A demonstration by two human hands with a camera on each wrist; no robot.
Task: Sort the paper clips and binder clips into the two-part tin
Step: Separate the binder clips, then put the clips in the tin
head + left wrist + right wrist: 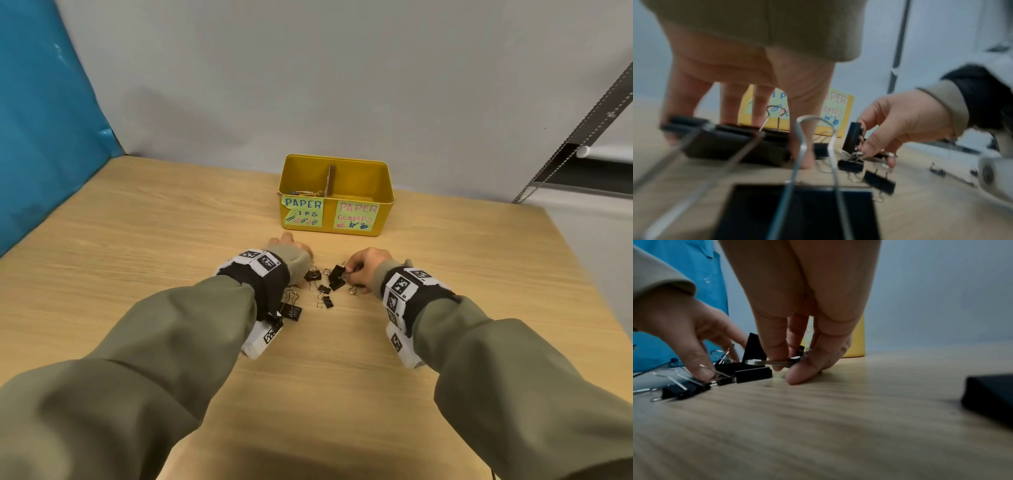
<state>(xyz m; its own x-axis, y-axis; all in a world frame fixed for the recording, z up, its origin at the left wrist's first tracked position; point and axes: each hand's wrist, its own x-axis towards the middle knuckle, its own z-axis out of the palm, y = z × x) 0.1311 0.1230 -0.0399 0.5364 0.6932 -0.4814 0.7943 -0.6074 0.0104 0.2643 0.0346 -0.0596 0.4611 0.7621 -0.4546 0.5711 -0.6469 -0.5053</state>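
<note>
A yellow two-part tin (pixel 385 202) stands at the back of the wooden table, labelled "PAPER CLIPS" on the left and "PAPER CLAMPS" on the right. Paper clips (pixel 305 193) lie in its left part. Several black binder clips (pixel 323 289) are scattered between my hands. My right hand (pixel 351 272) pinches the wire handle (pixel 766 362) of one binder clip (pixel 336 273), which stands tilted up off the table. My left hand (pixel 291 247) reaches down with straight fingers (pixel 764 104) onto the clips on the left; its thumb (pixel 701 369) presses a small clip. A large binder clip (pixel 292 311) lies under my left wrist.
A blue panel (pixel 44 137) leans along the table's left side, and a grey wall stands behind the tin. A blind with its bead chain (pixel 561 150) hangs at the far right. Bare wooden tabletop (pixel 342 394) stretches between my forearms towards me.
</note>
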